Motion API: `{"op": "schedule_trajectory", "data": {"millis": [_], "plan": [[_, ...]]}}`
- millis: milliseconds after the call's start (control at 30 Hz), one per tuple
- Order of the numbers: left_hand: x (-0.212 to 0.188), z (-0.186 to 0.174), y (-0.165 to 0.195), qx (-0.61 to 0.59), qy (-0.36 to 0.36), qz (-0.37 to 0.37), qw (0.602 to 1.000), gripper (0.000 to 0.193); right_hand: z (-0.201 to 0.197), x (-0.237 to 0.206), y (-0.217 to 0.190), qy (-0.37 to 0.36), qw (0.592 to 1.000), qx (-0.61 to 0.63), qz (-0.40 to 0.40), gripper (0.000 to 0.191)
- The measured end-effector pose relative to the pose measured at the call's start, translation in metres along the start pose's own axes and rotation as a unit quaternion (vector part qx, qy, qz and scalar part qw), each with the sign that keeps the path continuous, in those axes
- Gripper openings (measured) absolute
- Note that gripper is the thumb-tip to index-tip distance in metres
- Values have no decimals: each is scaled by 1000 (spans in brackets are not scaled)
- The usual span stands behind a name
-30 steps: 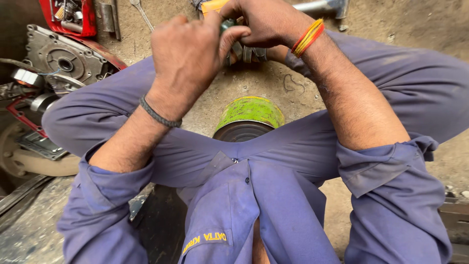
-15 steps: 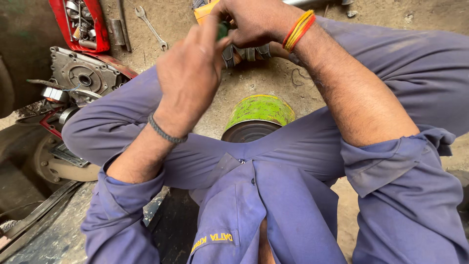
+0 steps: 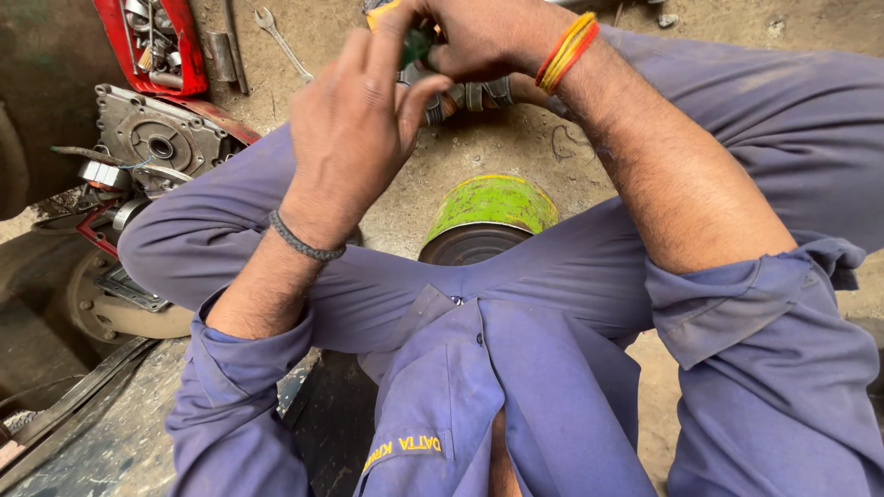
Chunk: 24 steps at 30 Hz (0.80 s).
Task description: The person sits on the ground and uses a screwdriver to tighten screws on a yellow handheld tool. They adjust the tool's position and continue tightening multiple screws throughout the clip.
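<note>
Both hands meet up top over the dirt floor [image 3: 516,156], right hand [image 3: 479,37] pinching a small green part [image 3: 416,44] with the left hand [image 3: 354,129] just below-left of it, fingers curled, thumb touching it.

Bare dirt floor [image 3: 516,152] lies open between the knees; a green tin [image 3: 493,207] blocks the middle, engine parts [image 3: 152,143] crowd the left.

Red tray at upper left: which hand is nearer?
Left. The left hand is just right of the red tray; the right hand lies farther right, beyond the left.
</note>
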<state>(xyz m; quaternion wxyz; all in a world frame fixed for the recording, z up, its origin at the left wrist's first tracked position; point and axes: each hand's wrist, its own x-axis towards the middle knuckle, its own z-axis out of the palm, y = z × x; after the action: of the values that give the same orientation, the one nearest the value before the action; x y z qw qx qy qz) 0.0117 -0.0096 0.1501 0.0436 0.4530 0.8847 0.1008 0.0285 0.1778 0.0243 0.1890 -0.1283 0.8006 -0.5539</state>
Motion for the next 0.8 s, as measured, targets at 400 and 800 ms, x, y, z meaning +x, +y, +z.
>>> {"op": "schedule_trajectory", "data": {"millis": [400, 800], "plan": [[-26, -27, -1, 4, -21, -35, 999, 40, 10, 0, -27, 50, 996, -63, -31, 41], [-24, -14, -10, 12, -22, -33, 999, 38, 29, 11, -2, 92, 993, -75, -16, 39]]}}
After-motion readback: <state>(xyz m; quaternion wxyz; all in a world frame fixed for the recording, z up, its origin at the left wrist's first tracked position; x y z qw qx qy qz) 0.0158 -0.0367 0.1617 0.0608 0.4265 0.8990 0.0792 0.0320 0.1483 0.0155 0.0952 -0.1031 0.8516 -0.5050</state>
